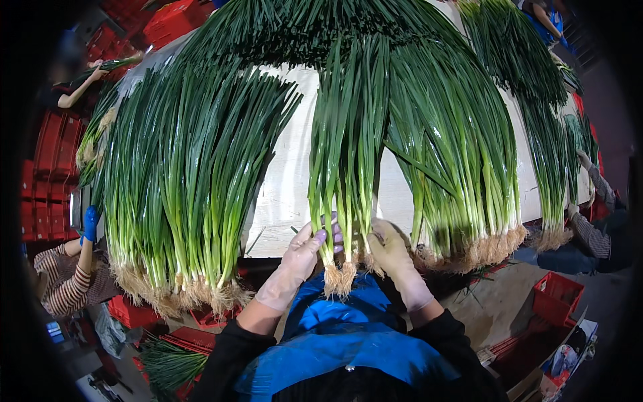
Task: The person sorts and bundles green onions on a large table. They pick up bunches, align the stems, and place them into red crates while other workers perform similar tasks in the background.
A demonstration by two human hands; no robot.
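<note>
A small bunch of green onions (348, 154) lies in front of me, leaves pointing away and pale roots over the table's near edge. My left hand (305, 251), in a thin translucent glove, closes round the white stems on the bunch's left side, some fingertips showing behind the stalks. On the right side, my right hand (392, 251), gloved likewise, grips the stems just above the roots, its fingers partly hidden. A wide pile of green onions (181, 167) lies to the left of my hands, and another pile of green onions (462, 167) to the right.
The pale table (281, 194) shows between the piles. More green onions (321, 27) lie across its far side. Other people work at both sides, one with a blue glove (90, 222). Red crates (50, 167) are stacked at left; another red crate (557, 295) stands at lower right.
</note>
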